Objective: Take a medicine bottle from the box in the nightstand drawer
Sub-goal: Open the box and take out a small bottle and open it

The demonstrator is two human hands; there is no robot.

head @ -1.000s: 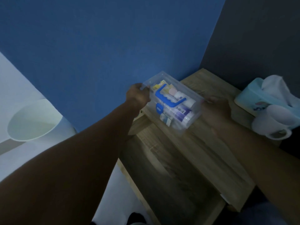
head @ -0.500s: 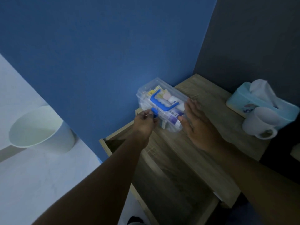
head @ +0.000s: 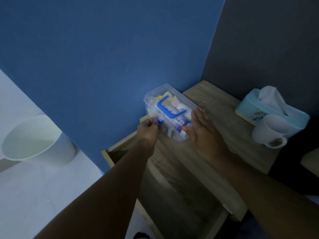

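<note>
Dimly, left hand [head: 148, 130] grip pinched on box [head: 170, 114] latch [head: 160, 121], right hand [head: 203, 130] flat, contents blurred.

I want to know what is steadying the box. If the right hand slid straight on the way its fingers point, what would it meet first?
The right hand already lies against the clear box; sliding on, it would probably follow the box's side toward the blue wall.

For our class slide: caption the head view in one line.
Left hand pinches the blue latch of the clear medicine box; right hand steadies it.
</note>
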